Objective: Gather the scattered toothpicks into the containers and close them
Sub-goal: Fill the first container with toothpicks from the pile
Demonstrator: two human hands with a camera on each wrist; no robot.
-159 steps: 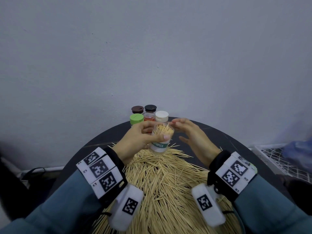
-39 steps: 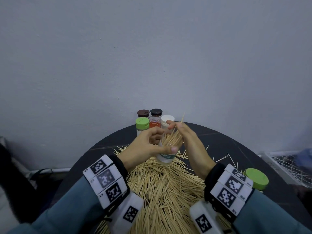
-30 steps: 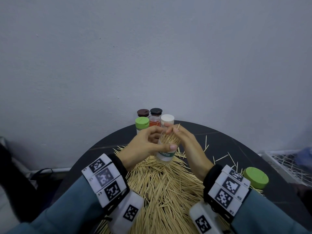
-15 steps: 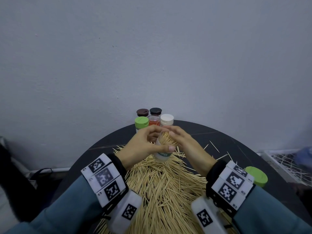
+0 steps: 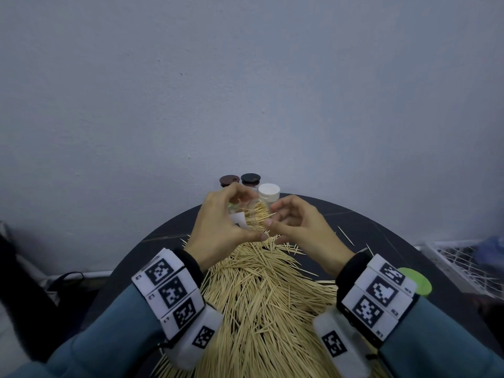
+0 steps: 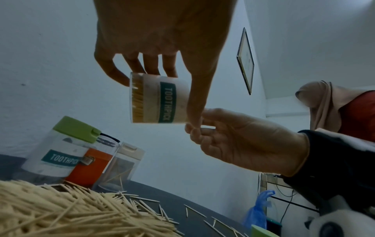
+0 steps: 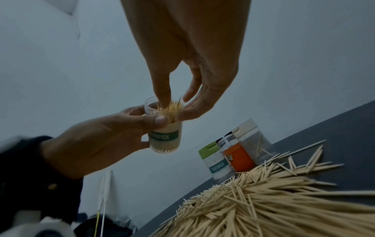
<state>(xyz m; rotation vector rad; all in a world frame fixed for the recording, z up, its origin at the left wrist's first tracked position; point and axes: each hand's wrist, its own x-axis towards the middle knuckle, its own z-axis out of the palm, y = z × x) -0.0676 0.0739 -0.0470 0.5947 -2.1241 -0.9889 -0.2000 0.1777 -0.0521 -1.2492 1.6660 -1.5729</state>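
My left hand (image 5: pixel 246 211) grips a clear toothpick container (image 5: pixel 257 218) with a green label, held above the table and tilted with its mouth toward my right hand. It is packed with toothpicks. My right hand (image 5: pixel 271 214) is at the mouth, and in the right wrist view its thumb and fingertips (image 7: pixel 162 97) close round the toothpick tips (image 7: pixel 172 109) that stick out. A big pile of loose toothpicks (image 5: pixel 261 296) covers the round black table (image 5: pixel 381 236) below both hands. A loose green lid (image 5: pixel 417 282) lies by my right wrist.
Closed containers stand at the table's back edge: brown lid (image 5: pixel 229 180), black lid (image 5: pixel 250 178), white lid (image 5: pixel 269 191), a green-lidded one (image 6: pixel 61 147) and an orange one (image 6: pixel 89 166). Stray toothpicks (image 5: pixel 346 236) lie to the right. A white wire rack (image 5: pixel 463 268) stands beyond the table's right side.
My left hand has lifted the container and tilted it toward my right hand. The toothpicks that stood high out of the mouth now sit lower, with my right fingers at the rim.
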